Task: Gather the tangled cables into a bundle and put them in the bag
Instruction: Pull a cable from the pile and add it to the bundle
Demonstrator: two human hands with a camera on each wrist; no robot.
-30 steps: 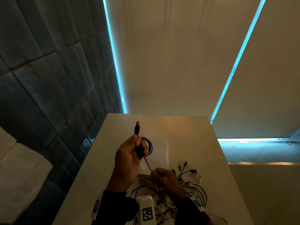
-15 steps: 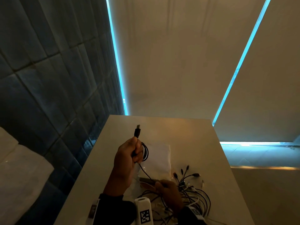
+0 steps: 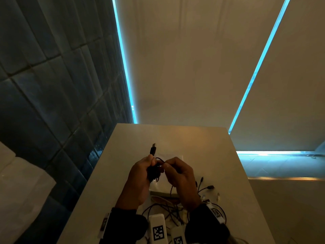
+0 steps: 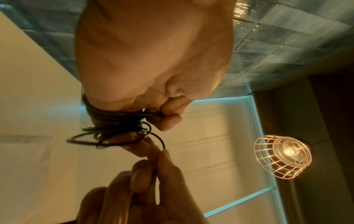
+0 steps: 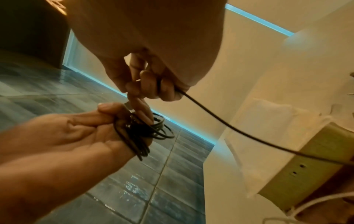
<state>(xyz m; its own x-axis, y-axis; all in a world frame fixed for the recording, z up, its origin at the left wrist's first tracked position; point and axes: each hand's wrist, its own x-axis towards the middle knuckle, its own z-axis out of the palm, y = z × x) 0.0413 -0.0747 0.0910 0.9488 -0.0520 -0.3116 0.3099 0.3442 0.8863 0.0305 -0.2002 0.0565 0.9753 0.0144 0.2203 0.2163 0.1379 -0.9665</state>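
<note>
Mid-gathering: left hand (image 3: 140,180) clamped round a coil of black cable (image 5: 141,133) held above the table (image 3: 219,155), USB plug (image 3: 153,150) poking up past the thumb, right hand (image 3: 181,176) pinching the free run of that cable just beside the coil. Next, probably another loop laid onto the coil with slack drawn up from the tangled cables (image 3: 168,210) lying near the table's front edge. Pale bag (image 3: 175,160) flat on the table beneath both hands, nothing visibly in it yet.
</note>
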